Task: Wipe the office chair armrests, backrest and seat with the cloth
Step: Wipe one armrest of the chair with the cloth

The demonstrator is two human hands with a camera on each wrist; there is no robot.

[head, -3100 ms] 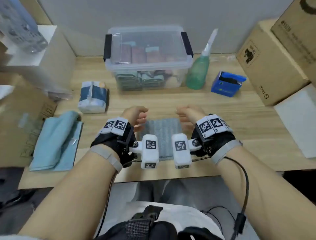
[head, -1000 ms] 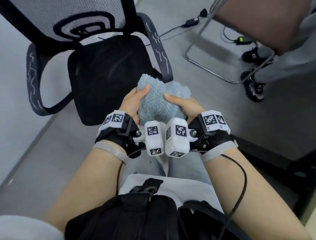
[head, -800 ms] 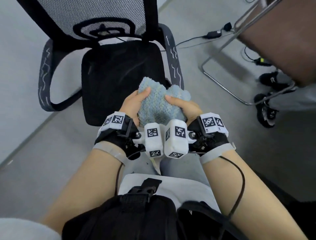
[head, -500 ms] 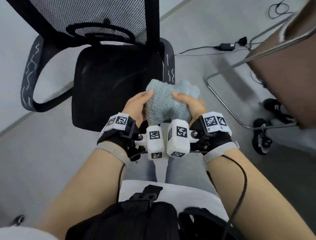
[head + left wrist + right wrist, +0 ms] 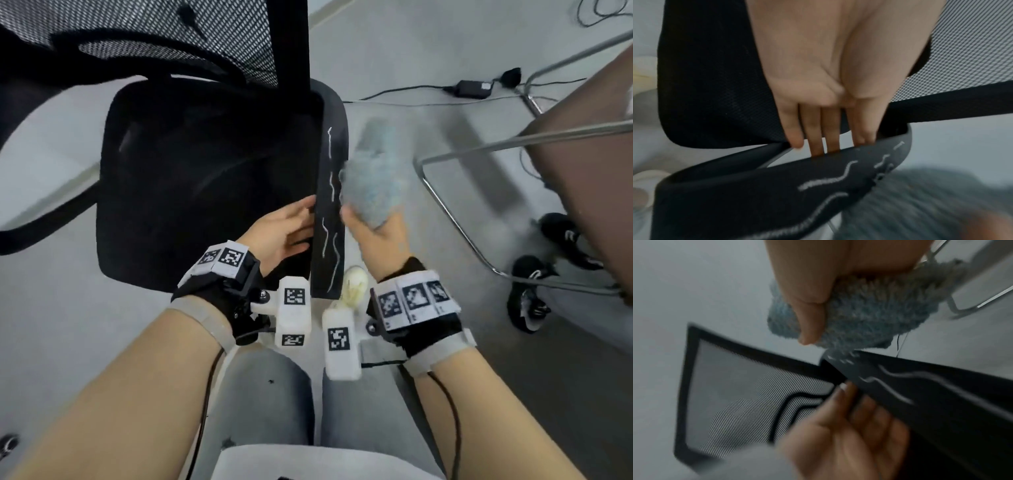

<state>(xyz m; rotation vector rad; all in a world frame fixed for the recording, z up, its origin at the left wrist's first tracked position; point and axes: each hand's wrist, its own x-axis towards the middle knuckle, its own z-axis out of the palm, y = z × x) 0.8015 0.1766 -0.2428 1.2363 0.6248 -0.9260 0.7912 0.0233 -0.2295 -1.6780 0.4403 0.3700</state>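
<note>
The right hand (image 5: 378, 236) grips a bunched blue fluffy cloth (image 5: 373, 185) against the black plastic armrest (image 5: 330, 219). The left hand (image 5: 281, 233), fingers straight, touches the armrest's inner edge.

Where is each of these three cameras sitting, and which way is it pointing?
Head: worn on the head, looking down at the office chair; shows both forearms, left hand and right hand.
Left wrist: looks along the left hand, its fingers at the armrest edge.
Right wrist: looks along the right hand gripping the blue cloth; the left hand also shows.
Shared: all three show the armrest and cloth.
</note>
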